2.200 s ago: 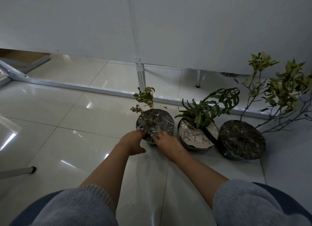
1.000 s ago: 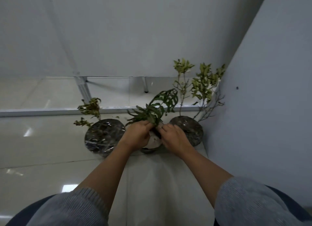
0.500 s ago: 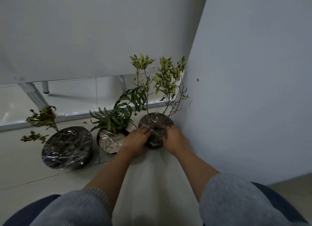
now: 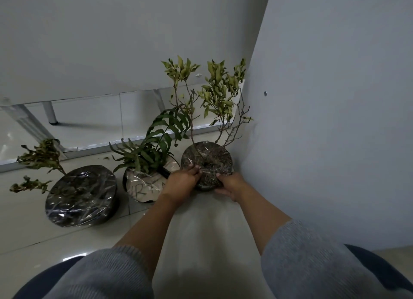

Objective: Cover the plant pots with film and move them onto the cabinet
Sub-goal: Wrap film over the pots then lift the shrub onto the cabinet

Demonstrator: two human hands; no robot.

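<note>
Three black plant pots stand in a row on the tiled floor. The right pot (image 4: 209,159), with tall thin stems and pale green leaves, has clear film over its soil. My left hand (image 4: 181,182) grips its near left rim and my right hand (image 4: 230,184) grips its near right rim. The middle pot (image 4: 143,187) holds a dark green fern and has film over a paper with writing. The left pot (image 4: 81,196) is wide, film-covered, with a wilted twig leaning left.
A grey panel wall (image 4: 335,120) rises directly to the right of the held pot. A white panel (image 4: 111,41) on metal legs (image 4: 50,113) spans the back, with a metal floor rail (image 4: 89,147) beneath it. Glossy floor tiles (image 4: 26,231) stretch out at left.
Both hands went from the left pot to the middle fern pot, then to the right pot, where they now grip the rim. My view swung rightward.
</note>
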